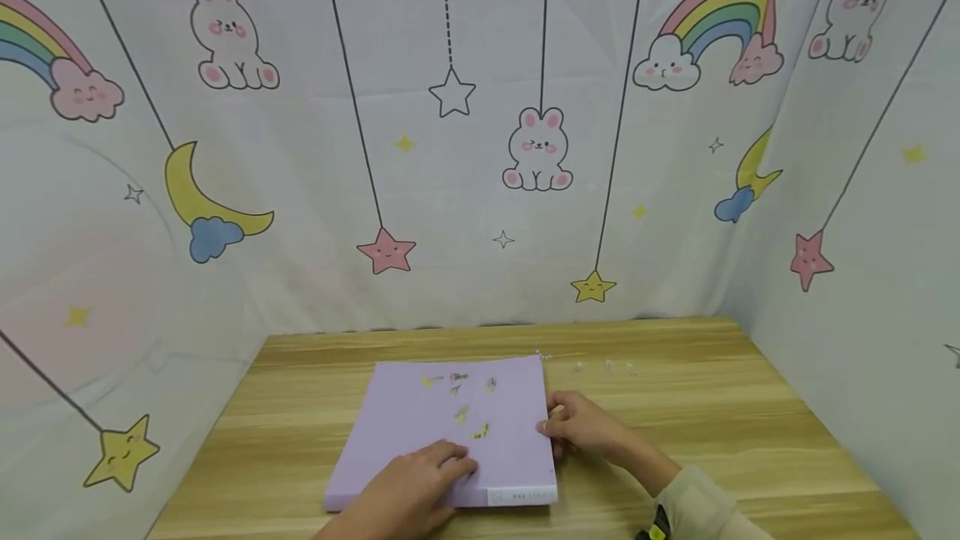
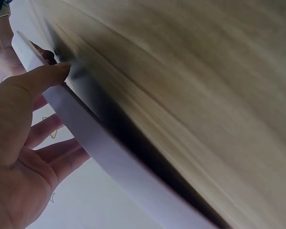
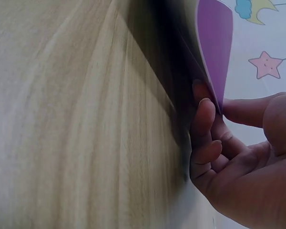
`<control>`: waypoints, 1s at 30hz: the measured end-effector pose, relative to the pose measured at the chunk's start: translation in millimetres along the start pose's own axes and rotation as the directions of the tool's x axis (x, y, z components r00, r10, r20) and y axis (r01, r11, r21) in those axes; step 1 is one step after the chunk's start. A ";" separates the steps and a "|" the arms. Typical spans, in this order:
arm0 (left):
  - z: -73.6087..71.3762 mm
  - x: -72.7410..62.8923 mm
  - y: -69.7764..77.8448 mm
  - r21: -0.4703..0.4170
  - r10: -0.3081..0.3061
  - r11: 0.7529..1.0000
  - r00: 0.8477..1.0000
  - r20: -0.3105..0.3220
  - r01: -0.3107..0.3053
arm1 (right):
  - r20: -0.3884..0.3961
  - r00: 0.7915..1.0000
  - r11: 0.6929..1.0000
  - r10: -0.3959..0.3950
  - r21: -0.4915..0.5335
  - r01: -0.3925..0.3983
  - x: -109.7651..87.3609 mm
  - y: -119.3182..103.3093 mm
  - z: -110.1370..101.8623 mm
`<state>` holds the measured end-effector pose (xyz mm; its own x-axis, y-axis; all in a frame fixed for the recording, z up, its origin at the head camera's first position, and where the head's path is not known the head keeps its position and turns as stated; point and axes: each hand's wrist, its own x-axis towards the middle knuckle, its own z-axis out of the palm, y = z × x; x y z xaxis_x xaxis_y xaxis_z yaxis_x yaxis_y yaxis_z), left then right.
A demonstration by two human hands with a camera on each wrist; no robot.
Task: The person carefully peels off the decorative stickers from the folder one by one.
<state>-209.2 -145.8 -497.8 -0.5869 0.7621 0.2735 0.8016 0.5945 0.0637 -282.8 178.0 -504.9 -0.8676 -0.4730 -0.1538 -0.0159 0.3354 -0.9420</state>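
Note:
A flat purple binder-like book (image 1: 397,432) lies on the wooden table, its thick front edge bearing a white label (image 1: 522,496). Several small yellow, green and pinkish pieces (image 1: 480,432) are scattered on its top. My left hand (image 1: 420,477) rests on the front part of the book, fingers on top and the thumb against the front edge, as the left wrist view shows. At the right edge, my right hand (image 1: 581,423) pinches the book between thumb and curled fingers. In the right wrist view, the purple sheet (image 3: 215,43) bends up from the table.
Several small clear pieces (image 1: 608,366) lie on the table (image 1: 712,415) behind and right of the book. A tiny pale cluster (image 1: 542,354) sits by its far right corner. Behind hangs a white cloth (image 1: 465,290) printed with stars and rabbits.

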 end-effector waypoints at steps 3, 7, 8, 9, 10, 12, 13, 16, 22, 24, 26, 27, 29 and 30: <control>1.0 -1.7 0.6 0.010 0.019 1.000 1.000 0.006 -0.019 | 0.011 1.000 0.999 0.019 -0.034 -0.019 -0.9 -0.7 1.1; 3.4 -4.4 0.1 0.029 0.059 0.998 0.998 -0.017 -0.058 | 0.033 0.998 0.995 0.047 -0.092 -0.044 -1.7 -0.8 2.5; 3.8 -5.0 -0.1 0.034 0.067 0.997 0.998 -0.020 -0.066 | 0.039 0.998 0.993 0.050 -0.106 -0.045 -2.0 -1.2 2.9; 4.3 -5.3 -0.1 0.040 0.072 0.997 0.997 -0.019 -0.071 | 0.043 0.998 0.992 0.048 -0.119 -0.043 -2.3 -1.5 3.4; 4.6 -5.5 -0.1 0.040 0.073 0.997 0.997 -0.012 -0.073 | 0.048 0.998 0.991 0.043 -0.130 -0.036 -2.5 -1.8 3.9; 4.6 -5.5 0.4 0.045 0.073 0.996 0.997 0.004 -0.073 | 0.053 0.998 0.987 0.035 -0.158 -0.026 -2.8 -3.0 4.6; 4.6 -5.2 0.6 0.045 0.070 0.996 0.997 0.015 -0.070 | 0.053 0.998 0.984 0.031 -0.175 -0.021 -2.8 -3.2 5.0; 3.7 -3.9 1.7 0.043 0.065 0.997 0.997 0.040 -0.067 | 0.035 0.999 0.970 0.026 -0.242 -0.016 -2.0 -3.2 5.4; 2.3 -2.9 3.2 0.060 0.072 0.995 0.995 0.062 -0.076 | 0.016 0.999 0.944 0.039 -0.327 -0.032 0.8 -0.2 5.7; 1.6 -3.0 3.6 0.056 0.065 0.996 0.995 0.082 -0.070 | 0.015 0.999 0.939 0.038 -0.343 -0.030 1.6 0.3 5.8; 1.0 -3.0 4.2 0.050 0.058 0.997 0.994 0.095 -0.063 | 0.012 0.999 0.933 0.036 -0.359 -0.029 2.1 0.5 5.8; 0.7 -3.0 4.5 0.047 0.054 0.997 0.993 0.101 -0.059 | 0.010 0.999 0.930 0.034 -0.367 -0.028 2.5 0.6 5.9; 0.3 -3.0 4.8 0.041 0.045 0.998 0.992 0.116 -0.050 | 0.006 1.000 0.926 0.026 -0.376 -0.021 3.0 1.1 6.0; 0.0 -2.8 5.2 0.039 0.042 0.998 0.992 0.121 -0.047 | 0.004 1.000 0.924 0.023 -0.382 -0.020 3.3 1.7 6.0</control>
<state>-203.3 -144.9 -498.3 -0.5625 0.8117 0.1574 0.8230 0.5678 0.0130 -282.7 172.0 -508.8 -0.8657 -0.4683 -0.1769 -0.1871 0.6304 -0.7534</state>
